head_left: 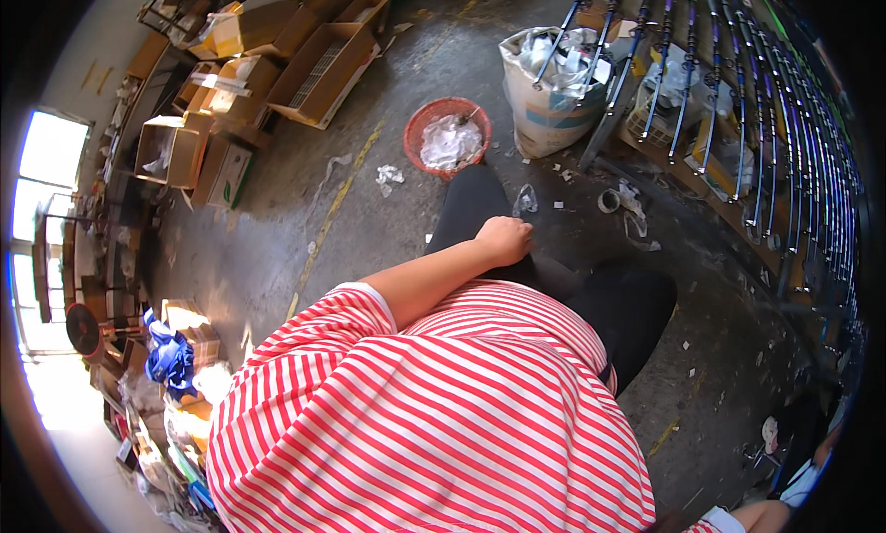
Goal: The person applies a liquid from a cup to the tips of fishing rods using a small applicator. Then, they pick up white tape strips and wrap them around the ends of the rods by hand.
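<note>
My left hand (506,240) is closed in a loose fist in front of my belly, above my dark-trousered thigh. No object shows in it or sticks out of it. The left forearm crosses from the striped red-and-white shirt sleeve. Of my right arm, only a striped cuff and part of the forearm (760,515) appear at the lower right edge; the right hand itself is out of the picture. Just beyond my knee stands a red plastic basket (414,118) holding crumpled white material.
A large white woven sack (546,127) full of plastic waste stands ahead. Fishing rods (718,95) lean in a long row on the right. Open cardboard boxes (318,76) fill the far left. Scraps and a tape roll (608,201) litter the concrete floor. A blue cloth bundle (169,356) lies left.
</note>
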### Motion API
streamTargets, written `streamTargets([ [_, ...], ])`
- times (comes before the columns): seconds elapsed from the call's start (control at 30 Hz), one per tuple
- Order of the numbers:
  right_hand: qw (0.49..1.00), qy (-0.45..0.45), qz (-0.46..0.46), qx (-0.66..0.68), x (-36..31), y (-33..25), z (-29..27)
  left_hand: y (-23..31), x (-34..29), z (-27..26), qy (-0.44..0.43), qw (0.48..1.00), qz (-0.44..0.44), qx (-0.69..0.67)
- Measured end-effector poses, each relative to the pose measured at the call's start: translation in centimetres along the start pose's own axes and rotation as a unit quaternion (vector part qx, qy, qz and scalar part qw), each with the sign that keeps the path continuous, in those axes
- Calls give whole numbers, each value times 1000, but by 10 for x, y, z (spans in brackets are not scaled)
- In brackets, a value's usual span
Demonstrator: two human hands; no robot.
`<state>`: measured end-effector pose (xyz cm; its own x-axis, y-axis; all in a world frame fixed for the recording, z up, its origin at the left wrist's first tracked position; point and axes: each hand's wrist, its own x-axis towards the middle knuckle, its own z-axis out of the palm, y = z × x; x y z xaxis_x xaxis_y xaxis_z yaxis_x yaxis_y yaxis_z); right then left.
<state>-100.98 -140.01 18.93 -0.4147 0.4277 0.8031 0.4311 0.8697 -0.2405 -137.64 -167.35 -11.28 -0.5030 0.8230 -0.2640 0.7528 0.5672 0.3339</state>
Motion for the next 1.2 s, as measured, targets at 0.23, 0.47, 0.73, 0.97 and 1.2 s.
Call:
streamTargets([
  [0.23, 988, -148, 21, 48, -25, -23, 69, -2, -9, -9, 3, 998, -46, -35],
  [0.47, 971, -212, 40, 103, -29, -26, 119, -4, -10, -5, 54, 995, -41, -78],
  [0.73, 972, -169, 30, 160, -7, -20, 123, -4, 3, -6, 32, 984, -65, -162],
  [0.97, 878, -82, -92, 462, 47, -48, 60, 23, 40, -28, -69, 775, -135, -614],
  [1.2, 884, -321, -15, 341, -11, -141, 152, 82, 49, -78, -232, 317, -72, -917],
])
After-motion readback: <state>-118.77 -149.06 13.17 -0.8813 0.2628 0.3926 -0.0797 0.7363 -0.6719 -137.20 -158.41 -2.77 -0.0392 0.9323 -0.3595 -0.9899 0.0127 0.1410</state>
